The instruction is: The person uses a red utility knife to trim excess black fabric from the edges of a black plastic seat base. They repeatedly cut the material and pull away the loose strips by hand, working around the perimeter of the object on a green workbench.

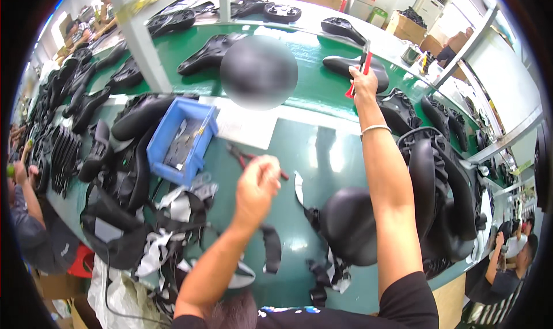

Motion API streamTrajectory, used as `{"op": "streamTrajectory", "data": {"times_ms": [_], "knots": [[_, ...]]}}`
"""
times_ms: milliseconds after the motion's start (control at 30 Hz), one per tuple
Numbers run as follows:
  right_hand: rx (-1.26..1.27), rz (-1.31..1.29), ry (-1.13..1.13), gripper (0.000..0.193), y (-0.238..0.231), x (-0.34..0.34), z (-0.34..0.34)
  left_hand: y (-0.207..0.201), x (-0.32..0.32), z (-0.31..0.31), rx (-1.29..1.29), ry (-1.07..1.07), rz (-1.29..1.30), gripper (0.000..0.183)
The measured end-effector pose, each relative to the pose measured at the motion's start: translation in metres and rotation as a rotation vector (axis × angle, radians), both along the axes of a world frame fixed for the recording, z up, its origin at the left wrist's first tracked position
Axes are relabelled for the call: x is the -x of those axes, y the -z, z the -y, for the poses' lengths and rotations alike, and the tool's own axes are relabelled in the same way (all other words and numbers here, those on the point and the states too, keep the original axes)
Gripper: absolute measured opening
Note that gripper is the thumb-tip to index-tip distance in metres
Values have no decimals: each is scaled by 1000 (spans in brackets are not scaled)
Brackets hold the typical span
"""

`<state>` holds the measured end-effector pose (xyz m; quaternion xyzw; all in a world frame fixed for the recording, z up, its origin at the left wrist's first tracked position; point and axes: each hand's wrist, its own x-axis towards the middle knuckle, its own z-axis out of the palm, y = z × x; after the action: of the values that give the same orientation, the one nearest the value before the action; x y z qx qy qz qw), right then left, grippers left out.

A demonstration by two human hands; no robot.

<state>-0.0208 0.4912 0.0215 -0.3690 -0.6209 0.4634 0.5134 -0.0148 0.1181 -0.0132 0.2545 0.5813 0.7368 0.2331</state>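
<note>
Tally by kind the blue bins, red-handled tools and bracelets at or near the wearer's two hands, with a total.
Blue bin: 1
Red-handled: 2 (held tool in the right hand; pliers on the table)
Bracelet: 1
Total: 4

Hands, wearer's: 2 (left hand (257, 182), right hand (364, 82)). Red-handled tools: 2 (gripped tool (367, 61), loose pliers (242, 160)). Blue bin (167, 171): 1. White sheet (250, 127): 1. Wristband (375, 128): 1. Black saddles (348, 225): over ten, overlapping, exact count unclear.

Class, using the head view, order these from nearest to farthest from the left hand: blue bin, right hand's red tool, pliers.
1. Pliers, partly behind the left hand.
2. Blue bin, to its left.
3. Red tool, forward right, in the right hand.
</note>
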Motion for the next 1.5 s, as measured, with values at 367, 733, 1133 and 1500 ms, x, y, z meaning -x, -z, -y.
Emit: {"op": "streamTrajectory", "data": {"times_ms": [367,733,1133,1500], "knots": [[18,420,280,34,56,-8,-208,15,-7,11,279,25,-439,4],[307,-326,-238,28,30,53,-51,19,-12,-9,230,9,-407,7],[-1023,876,-1023,23,-71,-189,326,-30,15,55,-121,326,820,60],[-416,595,-640,50,-13,-302,336,-11,-7,129,351,416,352,65]]}}
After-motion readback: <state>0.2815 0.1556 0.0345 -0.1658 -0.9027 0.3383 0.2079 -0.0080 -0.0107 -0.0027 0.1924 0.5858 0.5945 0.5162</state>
